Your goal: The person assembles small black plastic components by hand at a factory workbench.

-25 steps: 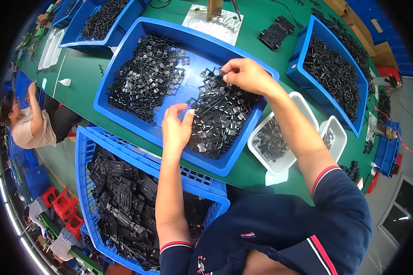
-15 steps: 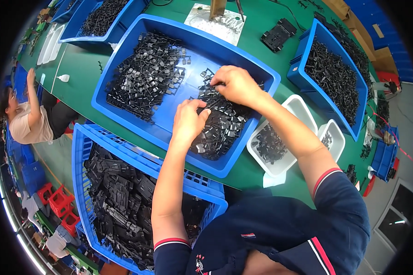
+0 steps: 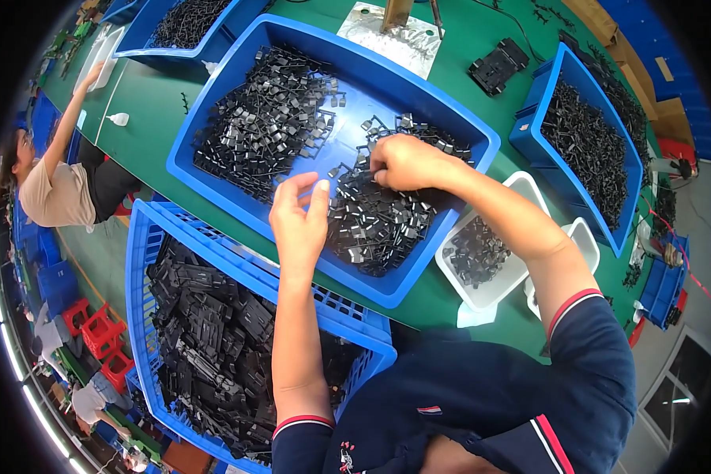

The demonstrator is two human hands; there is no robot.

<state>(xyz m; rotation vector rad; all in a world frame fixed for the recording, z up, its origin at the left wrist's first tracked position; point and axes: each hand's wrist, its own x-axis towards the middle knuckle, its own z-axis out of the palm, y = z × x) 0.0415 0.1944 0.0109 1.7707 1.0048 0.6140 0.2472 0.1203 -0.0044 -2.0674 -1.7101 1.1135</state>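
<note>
A large blue tub [image 3: 355, 41] holds two heaps of small black plastic parts, one on its left [image 3: 265, 118] and one on its right [image 3: 383, 225]. Over the right heap, my right hand [image 3: 411, 162] has its fingers curled down and closed among the parts; what they pinch is hidden. My left hand [image 3: 299, 225] is raised over the tub's near side, fingers and thumb apart, nothing between them. Bare blue bottom shows between the heaps.
Below the tub stands a blue crate [image 3: 138, 276] of larger black plastic pieces. At right are a white tray [image 3: 521, 186] with small dark parts and another blue bin [image 3: 541, 107] full of black parts. A person [image 3: 55, 189] sits at far left.
My left hand has drawn back left from the right heap and its fingers have spread. My right hand has moved down, deeper into the heap. The person's arm has reached to a white tray.
</note>
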